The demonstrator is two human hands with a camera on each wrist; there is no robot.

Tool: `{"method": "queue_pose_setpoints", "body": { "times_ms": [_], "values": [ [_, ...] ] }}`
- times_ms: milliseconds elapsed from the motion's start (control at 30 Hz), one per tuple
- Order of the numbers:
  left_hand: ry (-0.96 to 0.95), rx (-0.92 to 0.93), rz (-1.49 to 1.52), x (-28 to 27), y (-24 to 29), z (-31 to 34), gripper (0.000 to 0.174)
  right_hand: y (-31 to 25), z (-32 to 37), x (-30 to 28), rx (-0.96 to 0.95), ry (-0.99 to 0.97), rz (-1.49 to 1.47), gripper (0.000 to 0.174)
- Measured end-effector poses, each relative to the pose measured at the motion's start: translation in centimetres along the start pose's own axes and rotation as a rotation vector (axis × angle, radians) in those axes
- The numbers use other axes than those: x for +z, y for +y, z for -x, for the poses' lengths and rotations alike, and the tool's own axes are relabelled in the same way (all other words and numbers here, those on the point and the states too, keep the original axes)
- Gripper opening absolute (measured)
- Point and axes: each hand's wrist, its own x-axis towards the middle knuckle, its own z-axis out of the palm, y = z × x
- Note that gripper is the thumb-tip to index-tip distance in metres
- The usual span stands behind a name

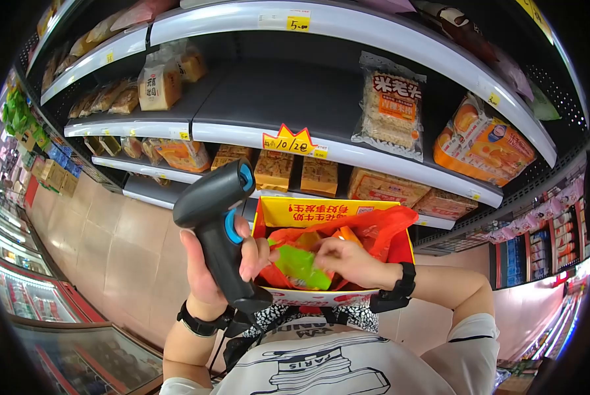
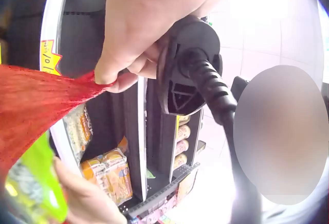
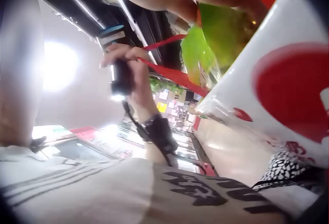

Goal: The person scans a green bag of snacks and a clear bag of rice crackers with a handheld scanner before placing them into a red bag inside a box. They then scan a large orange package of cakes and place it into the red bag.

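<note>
Barcode scanner (image 1: pixel 210 227), left of the carton (image 1: pixel 331 212), is gripped by the left hand (image 1: pixel 205 279), also pinching the red bag (image 1: pixel 388 230); at the carton's mouth, the right hand (image 1: pixel 360 263) grasps the green packet (image 1: pixel 300 266), probably light, soft, slippery, best pinched at an edge.

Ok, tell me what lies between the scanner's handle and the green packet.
In the head view, the left hand's fingers lie between the handle and the green packet. In the left wrist view, that hand pinches the red bag.
</note>
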Motion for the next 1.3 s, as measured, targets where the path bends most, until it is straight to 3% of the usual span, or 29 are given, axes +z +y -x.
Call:
{"method": "queue_pose_setpoints", "body": {
  "times_ms": [33,100,167,233,267,300,367,500,567,633,667,733,767,833,867,900,967,1033,1167,1300],
  "values": [
    [-0.048,0.001,-0.07,-0.1,0.1,0.1,0.071,0.0,-0.3,0.1,-0.002,0.002,-0.002,0.011],
    [-0.096,-0.004,-0.141,-0.1,0.3,0.2,0.072,0.1,-0.9,0.3,-0.488,0.029,0.709,0.013],
    [-0.149,0.014,-0.186,0.1,0.6,0.0,0.065,-2.0,-0.9,0.8,-0.443,-0.006,0.72,0.014],
    [-0.096,0.022,-0.162,0.2,0.7,0.0,0.065,-3.4,-1.2,1.1,-0.039,-0.098,0.507,0.015],
    [-0.038,0.036,-0.135,0.2,0.7,0.0,0.065,-1.8,-2.3,0.7,-0.382,0.048,0.778,0.014],
    [-0.041,0.032,-0.138,0.3,0.6,0.1,0.065,-0.5,-2.8,0.2,-0.384,0.054,0.774,0.014],
    [-0.018,0.047,0.072,0.2,0.1,0.2,0.073,-0.4,-3.3,-0.1,0.067,0.077,0.25,0.017],
    [-0.081,-0.01,-0.034,0.1,0.1,0.6,0.074,1.1,-2.8,-0.1,0.296,0.058,-0.034,0.021],
    [-0.119,-0.016,-0.106,-0.1,-0.1,0.5,0.075,0.8,-2.7,-0.4,0.359,0.021,-0.058,0.019],
    [-0.107,-0.001,-0.061,0.2,-0.3,0.2,0.076,0.0,-2.8,-0.8,0.416,-0.157,0.314,0.026],
    [-0.094,0.016,-0.019,0.3,-0.3,0.1,0.076,0.7,-3.0,-0.8,0.416,-0.154,0.309,0.026],
    [-0.104,0.013,-0.081,0.5,0.2,0.1,0.069,1.5,-3.6,-0.8,0.243,-0.442,0.855,0.034],
    [-0.109,0.013,-0.14,0.5,0.3,0.1,0.062,1.2,-3.4,-0.8,0.244,-0.435,0.854,0.034],
    [-0.112,0.013,-0.129,0.1,0.3,0.0,0.062,0.5,-2.7,-0.8,0.07,-0.586,0.998,0.038],
    [-0.061,-0.007,-0.147,-0.2,0.5,0.0,0.062,0.3,-1.9,-0.9,-0.054,-0.451,0.954,0.036],
    [-0.01,-0.024,-0.165,-0.4,0.5,-0.2,0.062,-0.4,-1.3,-1.4,-0.053,-0.45,0.953,0.036],
    [0.033,-0.019,-0.141,-1.0,0.2,-0.4,0.062,-5.5,0.8,-1.6,0.08,-0.37,1.377,0.035],
    [0.07,-0.089,-0.028,-1.7,0.4,-0.3,0.066,-3.5,1.5,-4.2,0.095,-0.438,1.558,0.042],
    [0.084,-0.102,-0.033,-1.9,0.7,-0.1,0.065,-4.0,4.1,-5.4,-0.026,-0.469,1.45,0.056],
    [0.018,-0.057,-0.041,-1.7,1.0,-0.4,0.064,-3.3,2.5,-5.4,-0.212,-0.357,1.549,0.045]
  ]
}}
